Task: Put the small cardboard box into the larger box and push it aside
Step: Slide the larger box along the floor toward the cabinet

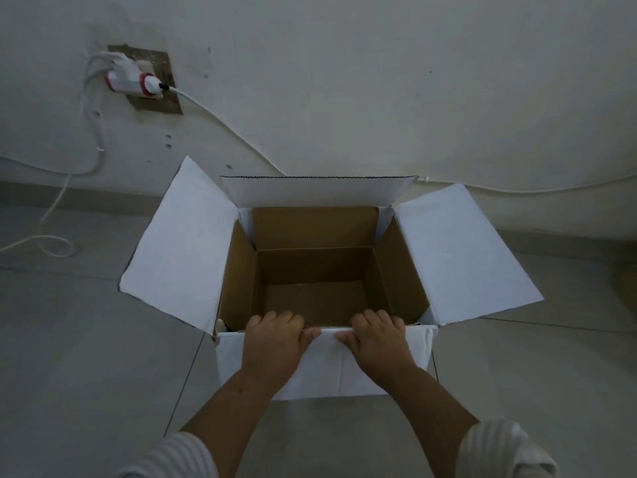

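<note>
Your left hand (272, 343) and right hand (377, 339) both clamp the near rim of the larger box (238, 270), fingers hooked inside, thumbs outside. The small cardboard box isn't visible anywhere. Shove toward 12 o'clock and the far flap may snag the white cable (220, 122)

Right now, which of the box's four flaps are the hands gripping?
The near flap, folded down toward the person; both hands, left and right, curl over its fold.

fingertips (275, 317) hidden inside larger box (406, 270) | sleeves (499, 450) cut by bottom edge
</note>
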`<move>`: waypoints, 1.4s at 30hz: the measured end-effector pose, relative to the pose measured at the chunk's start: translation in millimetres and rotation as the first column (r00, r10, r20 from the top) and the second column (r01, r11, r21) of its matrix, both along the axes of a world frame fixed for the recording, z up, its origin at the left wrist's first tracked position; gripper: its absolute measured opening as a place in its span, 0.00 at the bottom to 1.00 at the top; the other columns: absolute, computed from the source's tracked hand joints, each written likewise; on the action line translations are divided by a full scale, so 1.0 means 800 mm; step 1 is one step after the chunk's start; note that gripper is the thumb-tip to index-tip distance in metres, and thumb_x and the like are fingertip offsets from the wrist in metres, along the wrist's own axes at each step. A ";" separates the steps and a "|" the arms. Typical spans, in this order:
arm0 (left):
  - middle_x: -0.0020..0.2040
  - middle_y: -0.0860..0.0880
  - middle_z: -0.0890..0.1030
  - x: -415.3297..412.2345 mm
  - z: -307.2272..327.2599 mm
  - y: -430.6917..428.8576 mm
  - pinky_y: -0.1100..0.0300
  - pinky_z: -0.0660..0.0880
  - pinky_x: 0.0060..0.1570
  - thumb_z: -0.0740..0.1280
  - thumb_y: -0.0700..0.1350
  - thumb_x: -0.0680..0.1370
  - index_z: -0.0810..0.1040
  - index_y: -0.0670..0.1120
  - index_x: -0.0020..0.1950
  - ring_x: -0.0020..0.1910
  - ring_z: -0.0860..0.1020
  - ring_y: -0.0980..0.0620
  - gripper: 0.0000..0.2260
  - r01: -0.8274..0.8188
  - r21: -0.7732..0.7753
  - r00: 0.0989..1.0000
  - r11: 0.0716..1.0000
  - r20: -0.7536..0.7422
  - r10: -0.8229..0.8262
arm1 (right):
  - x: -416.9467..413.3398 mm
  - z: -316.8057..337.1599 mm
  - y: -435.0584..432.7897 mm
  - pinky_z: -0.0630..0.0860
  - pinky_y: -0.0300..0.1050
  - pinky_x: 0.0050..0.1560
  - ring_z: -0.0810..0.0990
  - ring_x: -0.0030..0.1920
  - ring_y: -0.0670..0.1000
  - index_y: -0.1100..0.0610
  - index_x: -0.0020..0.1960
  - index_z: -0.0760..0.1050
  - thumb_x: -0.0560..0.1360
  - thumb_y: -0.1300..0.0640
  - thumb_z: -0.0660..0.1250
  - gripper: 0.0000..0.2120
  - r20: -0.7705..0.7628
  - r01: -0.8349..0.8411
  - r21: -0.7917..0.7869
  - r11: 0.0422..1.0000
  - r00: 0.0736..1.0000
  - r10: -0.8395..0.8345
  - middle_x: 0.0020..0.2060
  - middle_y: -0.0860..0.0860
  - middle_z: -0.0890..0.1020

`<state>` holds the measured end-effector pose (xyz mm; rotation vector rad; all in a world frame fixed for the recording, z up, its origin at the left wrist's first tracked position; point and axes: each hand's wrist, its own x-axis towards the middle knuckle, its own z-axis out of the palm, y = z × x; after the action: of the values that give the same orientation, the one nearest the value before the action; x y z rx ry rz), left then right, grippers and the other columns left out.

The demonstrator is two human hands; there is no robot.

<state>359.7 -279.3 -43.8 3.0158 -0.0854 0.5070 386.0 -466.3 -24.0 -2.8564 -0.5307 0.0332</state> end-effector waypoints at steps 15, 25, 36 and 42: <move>0.32 0.53 0.79 0.003 -0.009 -0.009 0.59 0.61 0.38 0.34 0.72 0.71 0.78 0.51 0.35 0.33 0.76 0.52 0.38 -0.126 -0.025 0.991 0.992 0.043 0.127 | 0.013 -0.033 -0.010 0.75 0.46 0.37 0.77 0.34 0.49 0.50 0.38 0.73 0.75 0.35 0.42 0.27 0.286 -0.049 -0.018 0.999 0.957 0.052 0.34 0.48 0.79; 0.35 0.50 0.78 0.005 0.003 -0.103 0.58 0.62 0.39 0.48 0.69 0.74 0.78 0.48 0.40 0.35 0.69 0.53 0.30 -0.143 0.032 0.988 0.989 -0.046 0.145 | 0.019 -0.027 -0.103 0.68 0.50 0.53 0.74 0.51 0.53 0.54 0.51 0.73 0.76 0.38 0.54 0.21 0.172 -0.085 0.061 0.995 0.982 0.073 0.49 0.52 0.78; 0.35 0.52 0.73 0.018 0.017 -0.271 0.57 0.63 0.42 0.53 0.67 0.76 0.75 0.48 0.40 0.37 0.70 0.53 0.24 -0.128 -0.044 0.975 0.991 -0.186 0.118 | 0.017 -0.016 -0.265 0.66 0.49 0.57 0.72 0.54 0.52 0.53 0.53 0.72 0.75 0.37 0.54 0.21 0.120 0.007 0.030 1.000 0.993 -0.011 0.52 0.51 0.78; 0.39 0.50 0.79 0.031 0.020 -0.325 0.56 0.65 0.45 0.54 0.67 0.76 0.76 0.48 0.42 0.39 0.71 0.53 0.24 -0.124 -0.084 0.966 0.989 -0.237 0.101 | 0.024 -0.017 -0.322 0.67 0.48 0.57 0.73 0.53 0.51 0.53 0.53 0.72 0.75 0.37 0.54 0.21 0.124 0.024 0.047 0.999 0.992 -0.030 0.52 0.51 0.78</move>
<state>384.1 -539.6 -28.2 2.9692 0.1226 0.1567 405.4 -723.9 -37.3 -2.8337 -0.5102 -0.1613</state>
